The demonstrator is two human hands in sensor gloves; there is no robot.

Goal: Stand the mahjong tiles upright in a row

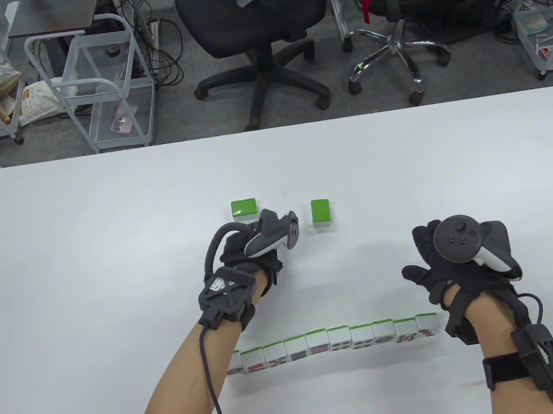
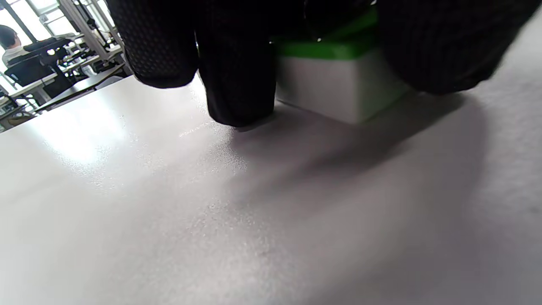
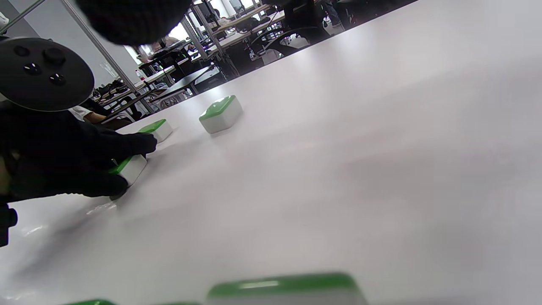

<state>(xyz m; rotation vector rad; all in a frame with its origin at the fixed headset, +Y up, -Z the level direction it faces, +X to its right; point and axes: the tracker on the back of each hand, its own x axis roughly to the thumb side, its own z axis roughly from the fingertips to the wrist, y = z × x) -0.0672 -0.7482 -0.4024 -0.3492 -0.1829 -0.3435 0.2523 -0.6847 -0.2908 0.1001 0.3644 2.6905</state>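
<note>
Mahjong tiles: a row of ten [image 1: 338, 342] stands upright along the lower middle of the table view, faces toward me, green backs away. Two loose tiles lie green side up in the centre of the worktop [image 1: 101, 217], one [image 1: 244, 208] just above my left hand and one [image 1: 321, 212] to its right, well apart from the row. A third tile [image 2: 338, 80] lies flat under my left hand [image 1: 244, 269]; the left wrist view shows my gloved fingers [image 2: 237, 80] on one side of it and another gloved part on the other, so I judge the hand is gripping it by its sides. My right hand [image 1: 445, 259] hovers at the right end of the row with fingers spread, touching nothing I can see.

I expect these tiles to be small, rigid blocks, light but dense for their size, with smooth glossy faces that may slip on the equally glossy worktop. The best hold looks like a pinch across two opposite narrow sides, then tipping the tile onto its end. The standing row could topple like dominoes if nudged, so I would set each tile down gently at the end.

The faces in the row carry dots, bars and red marks, but I cannot read any characters, and I see no brand or label.
</note>
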